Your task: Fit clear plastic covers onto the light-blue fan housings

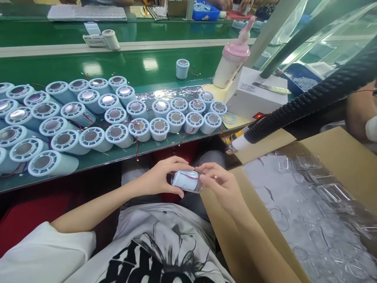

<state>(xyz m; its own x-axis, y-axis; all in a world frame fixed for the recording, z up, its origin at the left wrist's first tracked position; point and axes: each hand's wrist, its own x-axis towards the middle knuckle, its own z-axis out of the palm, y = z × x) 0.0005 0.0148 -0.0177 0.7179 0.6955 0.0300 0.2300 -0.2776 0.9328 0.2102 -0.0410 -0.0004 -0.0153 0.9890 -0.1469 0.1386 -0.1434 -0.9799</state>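
Note:
Over my lap, my left hand (160,177) is wrapped round a clear plastic case (194,188). Inside the case lies a light-blue cylinder (183,181), tilted on its side. Thin red and dark wires (188,176) run along the cylinder toward the case's right end. There my right hand (220,181) pinches the wires between thumb and fingers, and a small white plug (215,177) shows beside the fingertips. Just beyond my hands, rows of similar light-blue cylinders (159,129) with round metal discs on top stand on the green bench (129,151).
To my right, an open cardboard box (247,239) holds many clear plastic cases (330,236). A black ribbed hose (300,104) hangs above it, near a white machine (256,92). A pink-topped bottle (231,59) stands behind the cylinders. Other people's hands show at the far edge.

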